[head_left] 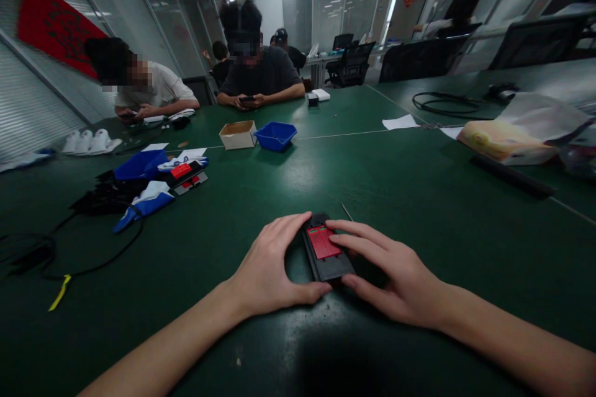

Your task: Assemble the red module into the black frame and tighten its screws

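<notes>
A black rectangular case (333,268) with a red panel (323,242) on its upper face lies on the green table in front of me. My left hand (272,263) curves round its left side, fingertips at the far end and thumb by the near end. From the right, my right hand (395,273) holds the same case, fingertips on the red panel's edge and the far corner, thumb at the near right corner. Just beyond my right fingers, a thin metal rod (346,211) lies on the table, its other end hidden.
Ahead stand a cardboard box (238,135) and a blue bin (275,136). To the left are another blue bin (141,164), gloves (144,203), a red-and-black device (186,175) and cables (100,270). A plastic bag (512,130) lies right. Two people sit across the table.
</notes>
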### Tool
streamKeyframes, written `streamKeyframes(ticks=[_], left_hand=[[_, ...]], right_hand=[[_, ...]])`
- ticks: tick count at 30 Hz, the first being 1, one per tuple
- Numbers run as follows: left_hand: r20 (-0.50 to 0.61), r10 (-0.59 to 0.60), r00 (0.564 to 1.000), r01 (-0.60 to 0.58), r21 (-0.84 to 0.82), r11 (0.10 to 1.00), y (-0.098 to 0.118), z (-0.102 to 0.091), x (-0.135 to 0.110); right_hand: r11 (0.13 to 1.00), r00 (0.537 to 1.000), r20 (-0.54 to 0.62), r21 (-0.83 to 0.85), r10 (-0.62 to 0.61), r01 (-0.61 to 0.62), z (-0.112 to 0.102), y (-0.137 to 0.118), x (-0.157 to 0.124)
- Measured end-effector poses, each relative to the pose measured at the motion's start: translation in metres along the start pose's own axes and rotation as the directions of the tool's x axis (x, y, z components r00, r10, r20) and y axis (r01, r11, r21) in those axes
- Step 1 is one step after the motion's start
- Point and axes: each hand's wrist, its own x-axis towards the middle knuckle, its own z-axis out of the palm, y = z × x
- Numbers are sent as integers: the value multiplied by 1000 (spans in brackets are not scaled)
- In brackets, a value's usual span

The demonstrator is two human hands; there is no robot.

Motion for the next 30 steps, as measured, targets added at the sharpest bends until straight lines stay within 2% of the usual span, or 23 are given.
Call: streamKeyframes(ticks=[12, 16, 21, 26, 30], left_hand=[[-17, 14, 1000, -14, -46, 999, -8, 4, -2], [-64, 10, 998, -10, -6, 1000, -4, 5, -1], [-9, -10, 1000, 11, 50, 999, -2, 6, 0], [18, 0, 1000, -1, 55, 999, -3, 4, -1], [58, 0, 998, -1, 17, 1000, -3, 0, 0]], right_hand=[[997, 996, -58, -41, -64, 61, 0, -1, -3], [997, 998, -66, 71, 18, -13, -2, -1, 1], [985, 988, -57, 106, 140, -134, -1, 2, 4], [986, 984, 64, 25, 165, -166, 3, 10, 2], [968, 948, 198, -77, 249, -238, 9, 13, 3]])
